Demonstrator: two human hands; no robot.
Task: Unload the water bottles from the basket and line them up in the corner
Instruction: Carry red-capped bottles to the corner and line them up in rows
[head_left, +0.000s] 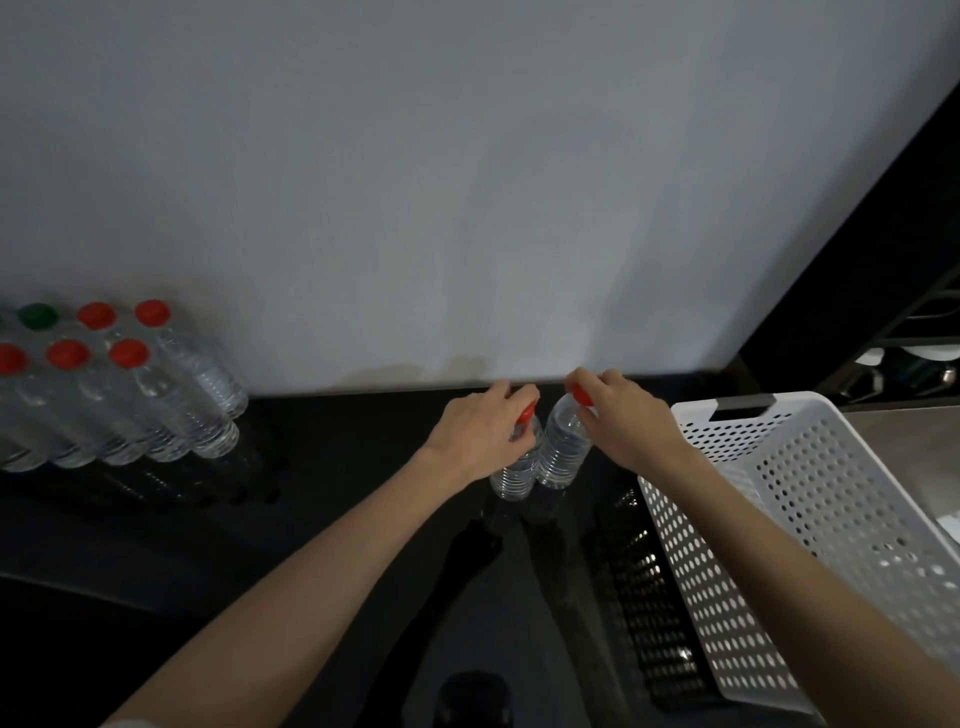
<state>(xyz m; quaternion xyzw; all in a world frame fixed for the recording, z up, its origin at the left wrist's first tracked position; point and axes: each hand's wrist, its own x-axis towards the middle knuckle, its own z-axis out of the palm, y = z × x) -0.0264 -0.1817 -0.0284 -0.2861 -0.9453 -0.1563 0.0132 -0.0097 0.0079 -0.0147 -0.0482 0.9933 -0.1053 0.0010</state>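
Observation:
Two clear water bottles with red caps stand side by side on the dark floor near the wall. My left hand (480, 428) grips the left bottle (517, 475) at its neck and cap. My right hand (626, 418) pinches the red cap of the right bottle (563, 447). The white perforated basket (769, 525) stands tilted at the right, next to my right forearm. Several bottles (156, 395) with red caps, and one with a green cap (36, 315), stand in two rows against the wall at the far left.
A pale wall (467, 182) runs across the back. A dark cabinet or frame (878, 270) rises at the right with shelves behind it. The glossy black floor (322, 499) lies between the lined-up bottles and my hands.

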